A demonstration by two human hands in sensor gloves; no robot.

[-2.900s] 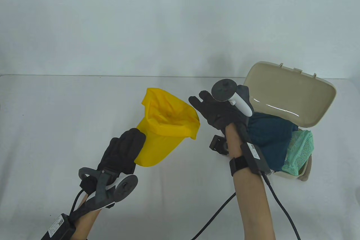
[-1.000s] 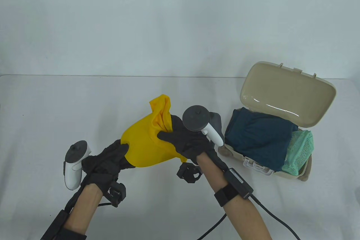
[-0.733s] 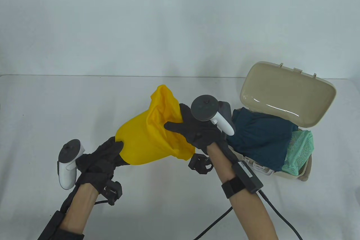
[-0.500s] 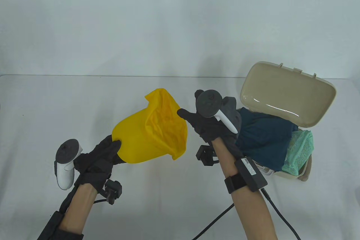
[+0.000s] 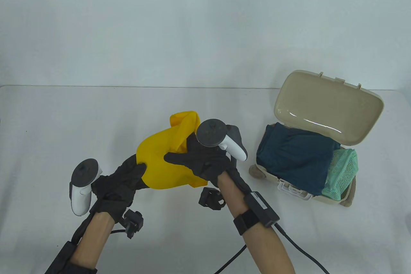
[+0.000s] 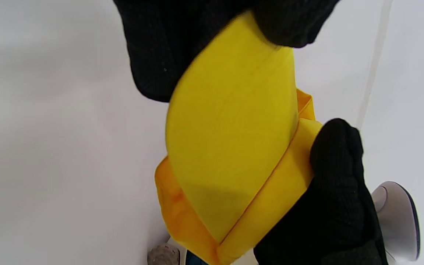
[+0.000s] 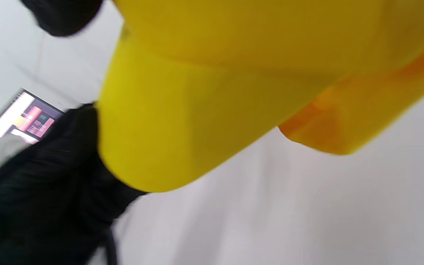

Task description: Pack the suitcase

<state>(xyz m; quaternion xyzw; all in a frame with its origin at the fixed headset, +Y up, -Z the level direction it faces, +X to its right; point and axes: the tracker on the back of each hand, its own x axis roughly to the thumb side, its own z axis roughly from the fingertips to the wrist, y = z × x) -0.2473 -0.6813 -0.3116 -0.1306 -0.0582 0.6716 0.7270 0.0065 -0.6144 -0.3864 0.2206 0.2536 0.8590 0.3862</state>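
Note:
A yellow cap (image 5: 160, 161) is held above the table between both hands. My left hand (image 5: 123, 181) grips the tip of its stiff brim, seen close in the left wrist view (image 6: 230, 140). My right hand (image 5: 197, 160) grips the soft crown, pressing it against the brim; the right wrist view shows the cap from below (image 7: 212, 103). The beige suitcase (image 5: 350, 190) stands open at the right, lid (image 5: 327, 107) up, with a dark blue garment (image 5: 295, 158) and a green mesh bag (image 5: 343, 171) inside.
The white table (image 5: 64, 126) spreads to the left and behind the hands. Black cables (image 5: 298, 248) trail from my right wrist toward the front edge. The suitcase's white latch (image 5: 293, 190) faces the front.
My right hand had let go of the cap and swung toward the suitcase; now it is back on the crown, folding it down onto the brim. My left hand kept hold of the brim.

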